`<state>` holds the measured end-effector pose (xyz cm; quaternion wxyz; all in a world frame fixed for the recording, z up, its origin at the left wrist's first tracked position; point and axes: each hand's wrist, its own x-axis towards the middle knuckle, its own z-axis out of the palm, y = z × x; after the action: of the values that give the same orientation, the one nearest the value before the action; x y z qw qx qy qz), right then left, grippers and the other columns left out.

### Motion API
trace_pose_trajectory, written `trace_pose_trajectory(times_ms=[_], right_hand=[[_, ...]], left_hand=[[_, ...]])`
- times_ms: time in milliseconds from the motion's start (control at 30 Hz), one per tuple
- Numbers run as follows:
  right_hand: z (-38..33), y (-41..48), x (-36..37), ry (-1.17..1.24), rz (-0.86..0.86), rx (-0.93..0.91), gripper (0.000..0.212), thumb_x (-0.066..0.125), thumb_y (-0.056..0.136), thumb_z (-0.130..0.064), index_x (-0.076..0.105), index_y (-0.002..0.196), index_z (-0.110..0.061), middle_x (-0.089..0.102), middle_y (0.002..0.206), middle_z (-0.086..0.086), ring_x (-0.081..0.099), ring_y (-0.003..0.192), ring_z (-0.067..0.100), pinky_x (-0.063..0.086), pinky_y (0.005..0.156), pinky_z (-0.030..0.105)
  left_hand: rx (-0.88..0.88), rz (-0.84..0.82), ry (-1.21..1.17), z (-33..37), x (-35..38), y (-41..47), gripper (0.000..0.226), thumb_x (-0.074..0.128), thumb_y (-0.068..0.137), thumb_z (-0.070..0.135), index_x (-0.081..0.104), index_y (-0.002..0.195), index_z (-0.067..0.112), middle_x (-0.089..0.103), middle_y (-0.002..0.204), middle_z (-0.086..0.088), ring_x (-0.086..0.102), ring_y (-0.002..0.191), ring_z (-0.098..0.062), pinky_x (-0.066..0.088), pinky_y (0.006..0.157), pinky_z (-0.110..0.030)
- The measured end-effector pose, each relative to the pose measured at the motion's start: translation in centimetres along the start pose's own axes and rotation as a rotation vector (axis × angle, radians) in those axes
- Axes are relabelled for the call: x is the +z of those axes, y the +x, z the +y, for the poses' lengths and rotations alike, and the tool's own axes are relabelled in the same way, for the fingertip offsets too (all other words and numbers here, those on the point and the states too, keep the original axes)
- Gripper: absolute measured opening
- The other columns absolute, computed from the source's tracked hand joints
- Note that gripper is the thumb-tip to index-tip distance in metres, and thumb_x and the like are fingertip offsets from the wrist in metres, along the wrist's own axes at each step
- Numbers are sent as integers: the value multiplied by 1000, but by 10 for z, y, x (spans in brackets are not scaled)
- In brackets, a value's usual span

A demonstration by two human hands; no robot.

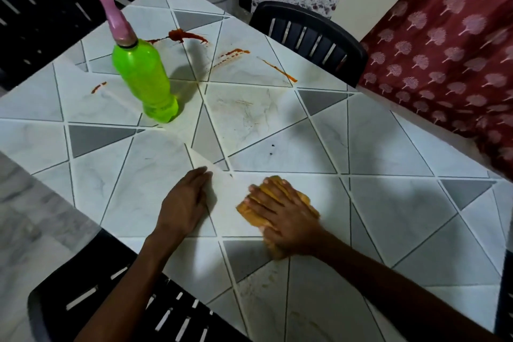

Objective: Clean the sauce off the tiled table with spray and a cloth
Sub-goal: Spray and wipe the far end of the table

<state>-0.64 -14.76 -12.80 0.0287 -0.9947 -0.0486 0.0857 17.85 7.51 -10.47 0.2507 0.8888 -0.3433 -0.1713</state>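
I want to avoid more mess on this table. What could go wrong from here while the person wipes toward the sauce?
1. The green spray bottle stands between the cloth under the right hand and the sauce streaks; a wide sweep could knock it over.
2. One thin streak lies close to the far edge of the table, by the black chair; wiping outward might push sauce onto it.

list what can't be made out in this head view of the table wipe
All in the head view:
- Pink spray head on the green bottle: blurred, nozzle and trigger unreadable.
- Orange cloth: mostly under the right hand, so its spread and any sauce beneath are hidden.
- Two dark specks on the tiled table: too small to identify.
- Table's near side: cut off by the bottom edge.
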Motion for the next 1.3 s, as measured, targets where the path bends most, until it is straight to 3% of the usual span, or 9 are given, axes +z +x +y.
trace_pose_trajectory(times_ms=[133, 267, 367, 533, 667, 767, 900, 1100, 1300], right_hand=[[62, -12, -8, 40, 28, 345, 77, 45, 89, -46, 22, 161, -30, 27, 167, 7, 24, 152, 38, 29, 116, 62], [38, 76, -26, 72, 68, 788, 71, 35, 98, -50, 20, 160, -21, 24, 166, 15, 22, 150, 46, 21, 120, 62], [-17, 108, -23, 62, 97, 559, 74, 45, 93, -46, 24, 160, -23, 21, 168, 10, 16, 153, 42, 14, 120, 63], [-50, 19, 0, 44, 21, 53, 74, 45, 94, -46, 19, 161, -32, 9, 171, -3, 5, 158, 30, 5, 125, 57], [-5, -64, 25, 55, 26, 342, 66, 41, 99, -42, 24, 161, -29, 16, 170, 0, 9, 157, 31, 15, 124, 59], [-17, -134, 41, 154, 18, 634, 62, 35, 103, -44, 26, 160, -24, 15, 170, 6, 7, 157, 38, 17, 122, 62], [-61, -198, 48, 210, -11, 664, 64, 34, 101, -47, 30, 159, -22, 15, 170, 7, 11, 155, 41, 22, 117, 66], [-40, -98, 22, 201, 79, 661, 65, 39, 101, -46, 24, 161, -27, 19, 169, 4, 11, 156, 37, 14, 122, 62], [-34, -9, 6, 211, 101, 626, 71, 43, 93, -48, 27, 160, -33, 19, 170, -3, 10, 157, 31, 11, 122, 59]], left_hand=[[7, -20, 33, -2, 6, -6, 67, 27, 81, 35, 58, 135, 10, 48, 149, -4, 52, 131, -23, 42, 102, -28], [21, -4, -11, 0, 0, -4, 74, 23, 74, 35, 60, 133, 10, 49, 148, -3, 54, 130, -23, 50, 97, -35], [-23, 50, -88, 1, -5, -4, 78, 22, 68, 35, 62, 131, 12, 51, 146, 0, 53, 130, -22, 51, 97, -39], [-39, -13, -60, 5, -1, -3, 78, 26, 68, 35, 58, 133, 7, 51, 145, -9, 53, 129, -30, 45, 103, -38], [51, -48, 119, 18, 15, -5, 63, 41, 80, 35, 58, 130, 0, 54, 137, -20, 55, 118, -41, 47, 101, -45], [159, -40, 195, 38, 42, -14, 50, 48, 90, 29, 57, 131, 3, 53, 140, -20, 48, 128, -39, 42, 104, -47], [133, -55, 234, 57, 68, -19, 49, 52, 94, 32, 55, 135, 6, 49, 145, -18, 39, 136, -42, 37, 108, -49], [127, -62, 240, 60, 66, -16, 56, 38, 95, 43, 55, 134, 7, 48, 144, -19, 39, 134, -45, 37, 108, -49], [142, 1, 41, 59, 59, -8, 60, 44, 88, 46, 58, 130, 6, 57, 132, -17, 52, 121, -37, 42, 102, -41]])
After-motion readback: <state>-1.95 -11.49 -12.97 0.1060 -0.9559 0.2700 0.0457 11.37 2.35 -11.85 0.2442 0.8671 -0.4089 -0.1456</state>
